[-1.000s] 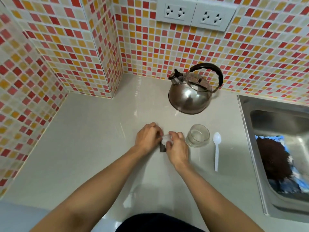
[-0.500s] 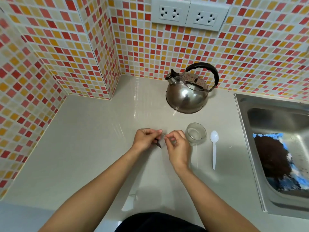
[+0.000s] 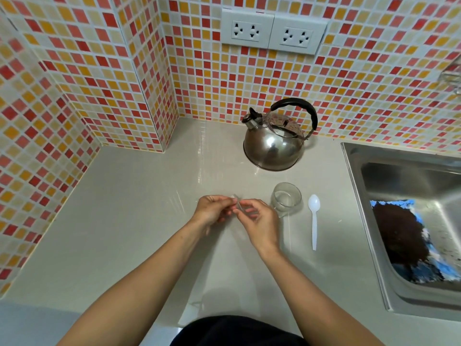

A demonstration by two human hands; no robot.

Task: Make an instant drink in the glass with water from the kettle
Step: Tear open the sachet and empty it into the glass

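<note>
A small clear glass (image 3: 287,198) stands on the pale counter (image 3: 139,221), with a white plastic spoon (image 3: 314,219) lying just to its right. Behind them sits a steel kettle (image 3: 273,143) with a black handle. Left of the glass, my left hand (image 3: 212,211) and my right hand (image 3: 259,222) meet above the counter. Between their fingertips they pinch a small thin sachet (image 3: 238,204), mostly hidden by the fingers.
A steel sink (image 3: 374,186) lies at the right with a dark pad on blue cloth (image 3: 401,236) inside. Tiled walls close the back and left, with two sockets (image 3: 272,32) above the kettle.
Both hands have lifted the sachet slightly off the counter and turned it edge-on between the fingertips. The dark side of the sachet no longer shows.
</note>
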